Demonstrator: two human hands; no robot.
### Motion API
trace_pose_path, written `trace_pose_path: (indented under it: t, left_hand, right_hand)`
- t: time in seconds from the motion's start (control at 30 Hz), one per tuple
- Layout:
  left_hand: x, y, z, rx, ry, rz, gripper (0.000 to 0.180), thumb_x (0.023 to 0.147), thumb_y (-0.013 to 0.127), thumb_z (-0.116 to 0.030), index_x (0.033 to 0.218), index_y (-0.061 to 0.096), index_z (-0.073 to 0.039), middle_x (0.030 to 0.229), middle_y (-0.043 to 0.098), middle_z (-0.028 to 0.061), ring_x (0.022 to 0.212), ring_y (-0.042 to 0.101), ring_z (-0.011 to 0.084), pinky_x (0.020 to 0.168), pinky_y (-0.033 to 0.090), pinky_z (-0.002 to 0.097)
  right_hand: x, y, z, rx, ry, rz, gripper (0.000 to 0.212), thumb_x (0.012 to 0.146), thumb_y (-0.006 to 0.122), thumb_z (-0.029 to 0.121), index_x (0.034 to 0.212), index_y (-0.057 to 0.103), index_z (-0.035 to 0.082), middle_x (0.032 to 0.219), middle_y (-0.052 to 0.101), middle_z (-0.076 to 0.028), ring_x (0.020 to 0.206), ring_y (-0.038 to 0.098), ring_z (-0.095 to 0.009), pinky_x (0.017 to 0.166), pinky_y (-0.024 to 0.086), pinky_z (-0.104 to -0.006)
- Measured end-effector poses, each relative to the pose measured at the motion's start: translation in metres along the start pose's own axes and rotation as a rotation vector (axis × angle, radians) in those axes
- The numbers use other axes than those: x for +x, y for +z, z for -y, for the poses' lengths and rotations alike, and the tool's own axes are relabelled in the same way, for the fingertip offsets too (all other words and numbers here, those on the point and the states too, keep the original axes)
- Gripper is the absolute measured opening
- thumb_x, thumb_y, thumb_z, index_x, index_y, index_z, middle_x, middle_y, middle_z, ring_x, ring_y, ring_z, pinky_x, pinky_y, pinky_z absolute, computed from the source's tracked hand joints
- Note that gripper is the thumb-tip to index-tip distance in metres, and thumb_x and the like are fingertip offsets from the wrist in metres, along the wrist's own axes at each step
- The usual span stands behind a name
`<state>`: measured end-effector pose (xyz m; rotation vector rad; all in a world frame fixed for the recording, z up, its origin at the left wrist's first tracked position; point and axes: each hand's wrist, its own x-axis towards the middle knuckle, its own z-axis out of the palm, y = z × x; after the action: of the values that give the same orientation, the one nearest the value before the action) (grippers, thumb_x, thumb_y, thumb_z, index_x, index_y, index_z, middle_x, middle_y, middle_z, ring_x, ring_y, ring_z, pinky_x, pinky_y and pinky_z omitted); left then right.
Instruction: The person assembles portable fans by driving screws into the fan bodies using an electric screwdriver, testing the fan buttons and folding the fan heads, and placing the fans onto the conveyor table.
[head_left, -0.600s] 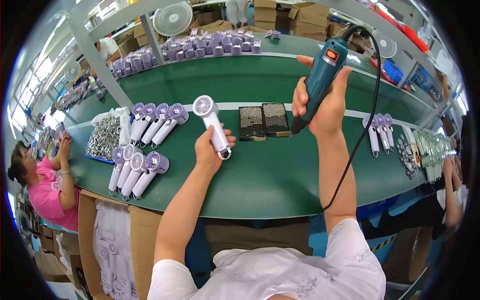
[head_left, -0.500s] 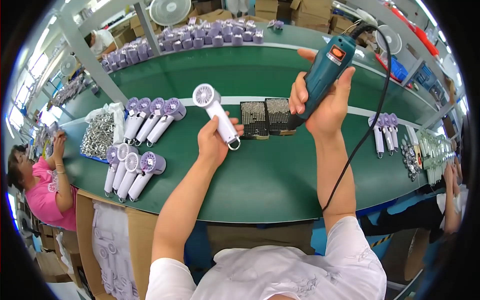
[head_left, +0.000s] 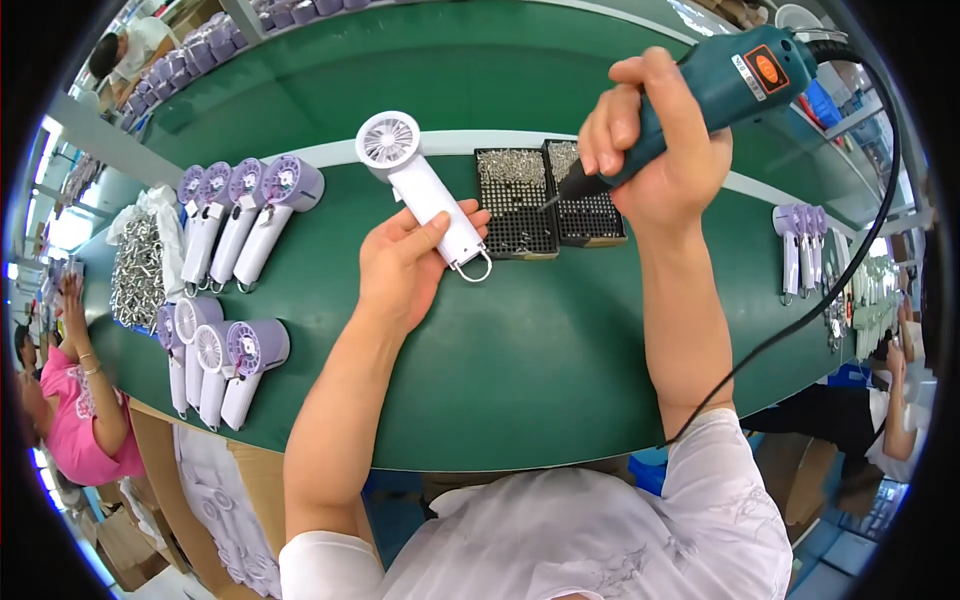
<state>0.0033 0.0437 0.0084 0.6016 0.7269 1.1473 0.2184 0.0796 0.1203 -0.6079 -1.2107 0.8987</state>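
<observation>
A white handheld fan [head_left: 436,208] with a round grille and a wire loop at its base lies across my left hand [head_left: 405,258], thumb on its handle. My right hand [head_left: 672,150] is wrapped round a teal electric screwdriver [head_left: 745,72], its cord running down past my forearm. The screwdriver's thin bit points down and left over two black screw trays. The left screw tray [head_left: 518,242] has small screws heaped at its far end and rows of holes nearer me. The right screw tray [head_left: 592,220] is partly hidden by the tool and my hand.
Several purple-and-white fans [head_left: 250,220] lie in two groups on the green table [head_left: 500,380] to the left. Beyond them sits a bag of metal parts [head_left: 138,268]. More fans [head_left: 800,245] lie at right. An open carton [head_left: 240,480] stands below. People work at both sides.
The screwdriver has tipped from steep to more level, its bit now over the left tray. The fan stays in my left hand. The whole view has shifted downward.
</observation>
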Motion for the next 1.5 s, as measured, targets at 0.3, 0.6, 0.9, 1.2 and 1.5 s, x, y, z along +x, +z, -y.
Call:
trace_pose_path:
  t: [0.3,0.6,0.9,1.2,1.5]
  left_hand:
    - [-0.005,-0.01,-0.008,0.13,-0.024,-0.034,0.041,0.1,0.054,-0.013,0.134,0.047,0.01,0.122,0.062,0.0241,0.111,0.065,0.0366,0.096,0.055,0.0502]
    - [-0.009,0.007,0.001,0.215,-0.063,-0.056,0.043,0.099,0.057,-0.012,0.131,0.046,0.013,0.124,0.062,0.028,0.115,0.064,0.0364,0.097,0.055,0.0484]
    - [-0.008,0.004,-0.003,0.215,-0.146,-0.048,0.044,0.099,0.063,-0.019,0.13,0.051,0.01,0.115,0.068,0.0202,0.101,0.071,0.0303,0.081,0.061,0.0397]
    - [-0.005,-0.005,-0.001,0.287,-0.195,0.022,0.043,0.098,0.064,-0.02,0.125,0.052,0.011,0.119,0.066,0.0232,0.106,0.069,0.0337,0.085,0.061,0.0432]
    - [-0.006,-0.005,0.0,0.255,-0.199,0.008,0.041,0.099,0.063,-0.02,0.124,0.053,0.012,0.115,0.068,0.0219,0.105,0.07,0.0324,0.087,0.059,0.0402]
  right_hand:
    - [-0.012,-0.001,-0.034,-0.054,-0.116,0.026,0.023,0.099,0.055,0.015,0.096,0.063,-0.006,0.058,0.054,-0.009,0.041,0.05,-0.017,0.042,0.045,-0.0348]
    - [-0.022,0.007,-0.049,0.014,0.023,-0.006,0.022,0.098,0.059,0.014,0.095,0.061,-0.007,0.057,0.055,-0.009,0.041,0.051,-0.017,0.041,0.046,-0.0348]
    - [-0.024,0.008,-0.054,-0.001,0.008,0.032,0.021,0.098,0.059,0.013,0.094,0.06,-0.008,0.057,0.055,-0.01,0.041,0.051,-0.017,0.041,0.047,-0.0345]
    - [-0.027,0.01,-0.057,-0.028,0.017,0.036,0.019,0.098,0.059,0.012,0.094,0.06,-0.006,0.056,0.055,-0.009,0.041,0.051,-0.017,0.041,0.047,-0.034]
    - [-0.027,0.011,-0.061,-0.022,-0.003,0.063,0.016,0.098,0.06,0.012,0.094,0.061,-0.004,0.057,0.055,-0.009,0.042,0.052,-0.016,0.041,0.048,-0.0335]
